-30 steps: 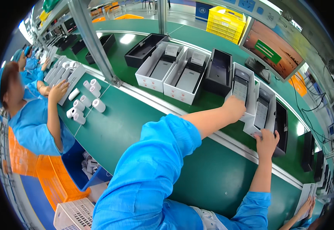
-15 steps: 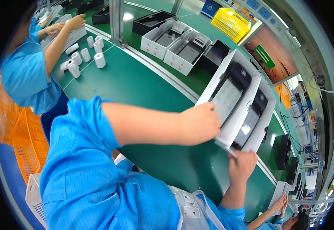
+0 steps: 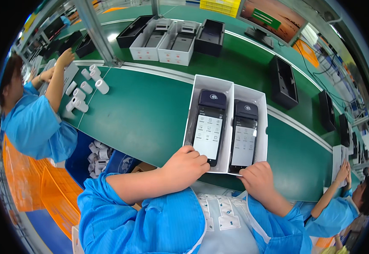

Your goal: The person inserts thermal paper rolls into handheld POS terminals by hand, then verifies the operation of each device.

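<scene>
Two white open boxes stand side by side in front of me at the near edge of the green table. In the left white box (image 3: 218, 86) lies a dark handheld payment terminal (image 3: 208, 131), its lit screen showing rows of icons. The right white box (image 3: 261, 122) holds a second payment terminal (image 3: 243, 142) of the same kind, with a dimmer screen. My left hand (image 3: 185, 166), fingers curled, grips the left box at its near left corner. At the near right corner of the right box, my right hand (image 3: 258, 180) closes on the rim.
Several white paper rolls (image 3: 102, 86) stand at the left beside a co-worker's arm (image 3: 56, 86). More rolls fill a blue bin (image 3: 77, 158). Across the metal rail (image 3: 167, 73), a green belt carries two more white boxes (image 3: 175, 57) and black trays (image 3: 283, 82). Another co-worker (image 3: 332, 211) is at right.
Both boxes have swung from a slanted position at the right rail to upright in front of me, nearer my body. My hands came along with them, and my view has turned.
</scene>
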A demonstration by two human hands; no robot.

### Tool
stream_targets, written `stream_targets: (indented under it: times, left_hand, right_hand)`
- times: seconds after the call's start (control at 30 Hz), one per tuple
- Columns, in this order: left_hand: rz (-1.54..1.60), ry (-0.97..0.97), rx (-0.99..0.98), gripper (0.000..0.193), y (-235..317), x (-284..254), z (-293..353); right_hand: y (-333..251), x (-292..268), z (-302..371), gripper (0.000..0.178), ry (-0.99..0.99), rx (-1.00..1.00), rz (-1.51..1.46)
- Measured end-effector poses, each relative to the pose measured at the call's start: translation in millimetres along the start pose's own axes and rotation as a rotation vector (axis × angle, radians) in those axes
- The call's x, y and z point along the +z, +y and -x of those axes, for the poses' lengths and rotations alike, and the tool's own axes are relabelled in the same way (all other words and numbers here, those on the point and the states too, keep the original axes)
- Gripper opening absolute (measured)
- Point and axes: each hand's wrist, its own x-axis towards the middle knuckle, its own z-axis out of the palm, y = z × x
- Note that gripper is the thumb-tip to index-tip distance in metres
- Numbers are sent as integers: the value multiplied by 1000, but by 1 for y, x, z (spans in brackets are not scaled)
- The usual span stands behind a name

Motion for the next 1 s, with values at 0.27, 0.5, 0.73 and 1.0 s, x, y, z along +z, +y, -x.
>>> stream_targets:
  times: [0.27,0.5,0.73,1.0]
  left_hand:
    - [126,189,-121,30,-24,-50,-47]
    - [33,-167,-61,30,-111,-17,-153]
    - [66,-323,-70,25,-118,-35,-155]
    - [-4,-366,-26,29,-120,-37,-158]
  right_hand:
    - [51,-41,-46,17,133,28,-32]
    - [115,-8,-152,26,-166,-102,-315]
    - [115,1,-165,29,-425,37,-326]
    - [125,-5,-175,18,-503,-381,-167]
